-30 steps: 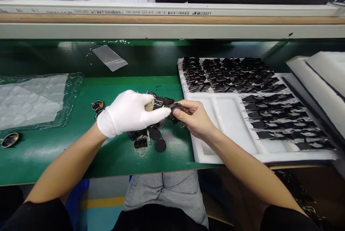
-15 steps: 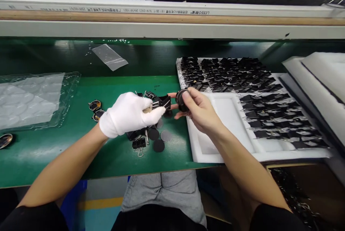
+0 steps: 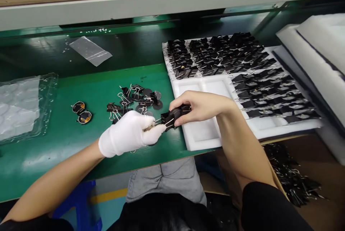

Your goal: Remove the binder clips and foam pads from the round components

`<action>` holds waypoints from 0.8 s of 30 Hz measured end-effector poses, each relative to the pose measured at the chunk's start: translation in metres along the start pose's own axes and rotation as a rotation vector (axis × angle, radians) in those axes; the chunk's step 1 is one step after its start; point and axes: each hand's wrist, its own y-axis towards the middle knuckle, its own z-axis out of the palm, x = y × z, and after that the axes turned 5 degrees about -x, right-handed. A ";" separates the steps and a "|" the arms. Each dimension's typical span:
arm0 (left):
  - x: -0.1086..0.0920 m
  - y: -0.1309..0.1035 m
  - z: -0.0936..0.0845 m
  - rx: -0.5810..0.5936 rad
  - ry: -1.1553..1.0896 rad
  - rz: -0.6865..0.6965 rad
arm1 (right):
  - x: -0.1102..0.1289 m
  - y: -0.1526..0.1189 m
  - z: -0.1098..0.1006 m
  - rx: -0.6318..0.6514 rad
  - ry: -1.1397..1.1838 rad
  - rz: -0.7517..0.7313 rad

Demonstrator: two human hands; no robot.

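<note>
My left hand (image 3: 132,132), in a white glove, pinches the wire handles of a black binder clip (image 3: 166,120). The clip's jaws meet the edge of a round black piece (image 3: 177,112), whose exact kind I cannot make out. My bare right hand (image 3: 198,107) grips that piece from the other side, its fingers partly hiding it; a further dark clip shows under them. Beyond my hands lie loose binder clips (image 3: 124,98) and thin black discs (image 3: 157,105) on the green table (image 3: 99,91). Two round metal-rimmed parts (image 3: 84,117) lie to the left.
A white foam tray (image 3: 206,132) stands to my right, with rows of clipped pieces (image 3: 215,55) behind and beside it. More foam sheets (image 3: 323,37) lean at far right. Below is a carton of binder clips (image 3: 291,173). A clear plastic tray (image 3: 48,91) and plastic bag (image 3: 90,50) lie left.
My view has tilted down and shifted. My right hand has turned over the round piece, and the binder clip in my left hand has come up against its edge.
</note>
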 end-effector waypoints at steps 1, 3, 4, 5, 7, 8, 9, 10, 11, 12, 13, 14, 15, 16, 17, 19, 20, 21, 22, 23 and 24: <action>-0.001 -0.001 0.000 0.016 0.000 -0.019 | 0.000 0.000 0.001 -0.003 -0.013 -0.009; -0.001 -0.001 -0.005 0.056 0.000 -0.053 | -0.001 -0.001 0.002 -0.020 -0.039 -0.016; -0.001 0.000 -0.008 0.081 0.002 -0.071 | -0.001 -0.001 0.003 -0.031 -0.053 -0.019; 0.000 0.001 -0.012 0.103 0.010 -0.091 | -0.001 -0.001 0.004 -0.048 -0.070 -0.024; -0.001 0.004 -0.021 0.149 0.002 -0.148 | -0.002 -0.001 0.006 -0.114 -0.120 -0.058; -0.001 0.005 -0.024 0.155 -0.036 -0.215 | -0.002 0.000 0.008 -0.170 -0.156 -0.095; -0.003 0.007 -0.027 0.144 -0.100 -0.314 | -0.003 0.001 0.011 -0.248 -0.211 -0.151; -0.005 0.008 -0.030 0.121 -0.183 -0.427 | -0.004 0.004 0.015 -0.345 -0.292 -0.225; -0.007 0.009 -0.032 0.094 -0.272 -0.534 | -0.005 0.007 0.019 -0.451 -0.398 -0.308; -0.010 0.009 -0.033 0.071 -0.350 -0.618 | -0.006 0.011 0.023 -0.554 -0.522 -0.392; -0.013 0.009 -0.035 0.054 -0.405 -0.667 | -0.005 0.014 0.028 -0.648 -0.649 -0.468; -0.015 0.008 -0.036 0.049 -0.444 -0.677 | -0.005 0.016 0.032 -0.726 -0.763 -0.531; -0.018 0.007 -0.038 0.046 -0.468 -0.661 | -0.002 0.017 0.036 -0.781 -0.854 -0.574; -0.020 0.006 -0.039 0.029 -0.476 -0.640 | 0.001 0.017 0.040 -0.815 -0.916 -0.587; -0.021 0.004 -0.041 -0.005 -0.464 -0.621 | 0.006 0.015 0.043 -0.832 -0.950 -0.576; -0.024 0.000 -0.045 -0.081 -0.370 -0.581 | 0.017 0.006 0.047 -0.832 -0.938 -0.503; -0.025 -0.002 -0.046 -0.101 -0.303 -0.560 | 0.022 0.000 0.049 -0.814 -0.891 -0.452; -0.026 -0.004 -0.046 -0.106 -0.241 -0.537 | 0.027 -0.006 0.051 -0.787 -0.816 -0.395; -0.028 -0.005 -0.046 -0.099 -0.190 -0.508 | 0.031 -0.013 0.052 -0.755 -0.712 -0.336; -0.031 -0.006 -0.045 -0.084 -0.151 -0.475 | 0.034 -0.018 0.053 -0.726 -0.586 -0.270; -0.034 -0.006 -0.043 -0.073 -0.118 -0.440 | 0.036 -0.023 0.054 -0.691 -0.451 -0.193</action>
